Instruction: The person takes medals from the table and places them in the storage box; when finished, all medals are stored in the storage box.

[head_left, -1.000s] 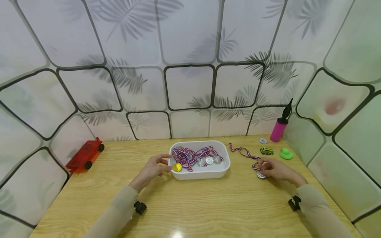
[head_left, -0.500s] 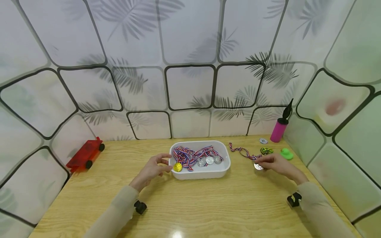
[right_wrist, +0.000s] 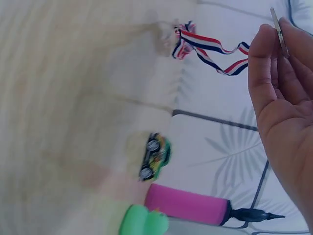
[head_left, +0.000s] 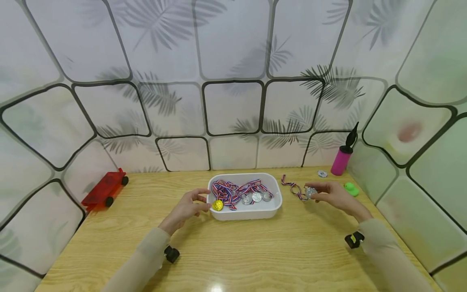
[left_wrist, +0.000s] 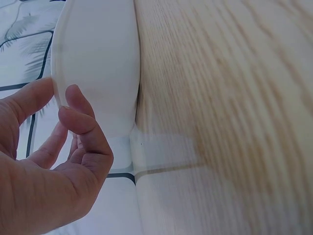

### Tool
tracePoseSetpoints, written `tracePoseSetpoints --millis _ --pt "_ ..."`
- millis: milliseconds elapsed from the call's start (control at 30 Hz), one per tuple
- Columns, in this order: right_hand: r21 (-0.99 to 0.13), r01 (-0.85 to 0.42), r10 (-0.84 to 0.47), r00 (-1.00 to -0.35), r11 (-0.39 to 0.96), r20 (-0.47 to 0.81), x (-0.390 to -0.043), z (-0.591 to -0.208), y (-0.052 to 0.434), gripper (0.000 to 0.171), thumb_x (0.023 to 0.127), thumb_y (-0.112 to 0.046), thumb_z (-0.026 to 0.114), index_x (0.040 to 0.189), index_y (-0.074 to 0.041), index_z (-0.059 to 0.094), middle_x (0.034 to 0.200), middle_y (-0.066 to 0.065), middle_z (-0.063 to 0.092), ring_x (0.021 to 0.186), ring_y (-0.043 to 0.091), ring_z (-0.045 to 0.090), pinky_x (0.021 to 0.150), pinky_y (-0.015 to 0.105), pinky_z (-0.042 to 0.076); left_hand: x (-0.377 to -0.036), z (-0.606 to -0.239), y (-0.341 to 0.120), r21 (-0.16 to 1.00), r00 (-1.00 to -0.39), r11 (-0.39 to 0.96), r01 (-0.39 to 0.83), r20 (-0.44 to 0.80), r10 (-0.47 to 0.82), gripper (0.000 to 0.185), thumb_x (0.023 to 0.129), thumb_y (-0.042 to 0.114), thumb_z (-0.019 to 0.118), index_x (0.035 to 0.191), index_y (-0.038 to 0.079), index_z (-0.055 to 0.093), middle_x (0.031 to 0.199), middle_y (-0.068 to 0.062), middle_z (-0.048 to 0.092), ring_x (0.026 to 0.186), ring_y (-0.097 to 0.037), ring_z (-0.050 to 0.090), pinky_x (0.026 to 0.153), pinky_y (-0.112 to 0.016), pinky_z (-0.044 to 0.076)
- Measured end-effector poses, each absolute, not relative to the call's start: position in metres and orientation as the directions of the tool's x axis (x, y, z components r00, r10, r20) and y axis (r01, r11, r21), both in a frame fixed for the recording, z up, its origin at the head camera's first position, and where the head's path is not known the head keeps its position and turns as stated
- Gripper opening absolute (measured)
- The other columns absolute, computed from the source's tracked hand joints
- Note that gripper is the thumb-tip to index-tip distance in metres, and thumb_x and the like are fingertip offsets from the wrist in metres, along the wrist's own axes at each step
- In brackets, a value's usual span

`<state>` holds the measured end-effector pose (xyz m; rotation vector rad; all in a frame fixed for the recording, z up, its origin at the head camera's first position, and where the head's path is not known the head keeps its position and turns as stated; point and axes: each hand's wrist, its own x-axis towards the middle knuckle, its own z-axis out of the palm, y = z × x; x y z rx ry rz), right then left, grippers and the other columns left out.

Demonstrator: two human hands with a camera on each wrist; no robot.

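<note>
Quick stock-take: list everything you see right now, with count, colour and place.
white tub: 1, table centre
medals in tub: 1 gold, 3 silver showing, striped ribbons
silver medal: 1, right hand pinches it, ribbon trailing on table
red toy truck: 1, far left
pink pump: 1, back right
white disc: 1, beside pump
green duck: 1, right
toy car: 1, green, near duck
left hand: holds tub rim
right hand: right of tub

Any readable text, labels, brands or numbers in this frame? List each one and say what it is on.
No text can be read in any view.
Silver medal held in the right hand: embossed face, too small to read.
Gold medal and silver ones in the white tub: markings blurred.
Small round token near the pink pump: dark marks, illegible.
Toy car: blurred.
</note>
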<state>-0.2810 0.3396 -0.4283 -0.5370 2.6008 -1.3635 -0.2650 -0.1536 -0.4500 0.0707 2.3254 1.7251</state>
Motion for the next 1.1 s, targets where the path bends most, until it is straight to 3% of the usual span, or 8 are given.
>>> tracePoseSetpoints --millis 167,367,567,667,800,867,933,1100 --pt "-0.826 -0.313 -0.349 -0.925 0.468 0.153 -0.285 -0.417 0.328 0.049 0.091 -0.015 0.07 0.134 0.003 0.056 0.13 0.021 0.061 0.091 0.004 0.064 0.073 0.031 0.057 -0.266 -0.451 -0.154 0.948 -0.969 0.3 -0.106 -0.167 0.185 0.052 0.085 0.01 0.074 0.134 0.009 0.057 0.108 -0.013 0.06 0.079 -0.017 0.059 0.061 -0.028 0.047" --pt "-0.79 -0.388 -0.33 -0.911 0.474 0.249 -0.291 -0.402 0.318 0.044 0.09 -0.018 0.072 0.132 -0.007 0.062 0.129 0.01 0.065 0.087 0.006 0.063 0.067 0.027 0.056 -0.267 -0.451 -0.153 0.947 -0.969 0.301 -0.111 -0.171 0.179 0.052 0.085 0.01 0.074 0.134 0.01 0.057 0.109 -0.014 0.06 0.079 -0.018 0.06 0.06 -0.028 0.046" --pt "-0.774 -0.431 -0.358 -0.89 0.463 0.281 -0.295 -0.385 0.309 0.051 0.091 -0.016 0.071 0.139 -0.011 0.056 0.121 -0.01 0.065 0.081 0.006 0.062 0.046 0.026 0.042 -0.266 -0.45 -0.153 0.947 -0.969 0.301 -0.117 -0.175 0.177 0.051 0.085 0.01 0.074 0.134 0.01 0.058 0.109 -0.013 0.06 0.08 -0.018 0.06 0.06 -0.028 0.046" --pt "-0.778 -0.42 -0.358 -0.894 0.467 0.268 -0.297 -0.376 0.303 0.057 0.09 -0.017 0.072 0.143 -0.013 0.051 0.11 -0.008 0.066 0.071 0.003 0.059 0.041 0.026 0.04 -0.266 -0.45 -0.153 0.948 -0.969 0.295 -0.117 -0.175 0.177 0.051 0.085 0.009 0.074 0.134 0.01 0.058 0.108 -0.013 0.06 0.079 -0.018 0.061 0.06 -0.028 0.046" --pt "-0.763 -0.433 -0.357 -0.891 0.481 0.281 -0.299 -0.364 0.295 0.062 0.089 -0.016 0.073 0.145 -0.013 0.048 0.109 0.011 0.067 0.072 0.003 0.06 0.052 0.023 0.049 -0.266 -0.45 -0.153 0.949 -0.969 0.293 -0.12 -0.176 0.171 0.051 0.085 0.009 0.074 0.133 0.01 0.058 0.107 -0.013 0.06 0.079 -0.017 0.06 0.06 -0.028 0.046" --pt "-0.752 -0.449 -0.359 -0.885 0.483 0.297 -0.299 -0.357 0.291 0.063 0.089 -0.014 0.073 0.146 -0.013 0.047 0.121 0.016 0.062 0.084 0.004 0.063 0.063 0.022 0.052 -0.266 -0.45 -0.153 0.948 -0.969 0.292 -0.124 -0.179 0.169 0.051 0.084 0.008 0.074 0.133 0.011 0.059 0.107 -0.012 0.06 0.08 -0.017 0.059 0.06 -0.028 0.046" --pt "-0.749 -0.459 -0.36 -0.88 0.478 0.309 -0.299 -0.35 0.287 0.063 0.089 -0.013 0.072 0.147 -0.013 0.046 0.13 0.017 0.058 0.087 0.006 0.063 0.07 0.021 0.053 -0.267 -0.45 -0.153 0.948 -0.969 0.293 -0.127 -0.182 0.169 0.051 0.085 0.009 0.074 0.133 0.011 0.059 0.107 -0.012 0.06 0.079 -0.018 0.059 0.06 -0.028 0.046" --pt "-0.75 -0.443 -0.341 -0.89 0.49 0.303 -0.298 -0.331 0.281 0.064 0.09 -0.016 0.072 0.148 -0.017 0.044 0.125 0.005 0.058 0.091 0.006 0.06 0.071 0.021 0.052 -0.267 -0.451 -0.153 0.947 -0.968 0.294 -0.126 -0.182 0.172 0.051 0.085 0.009 0.074 0.133 0.011 0.058 0.109 -0.013 0.059 0.08 -0.018 0.059 0.06 -0.028 0.046"
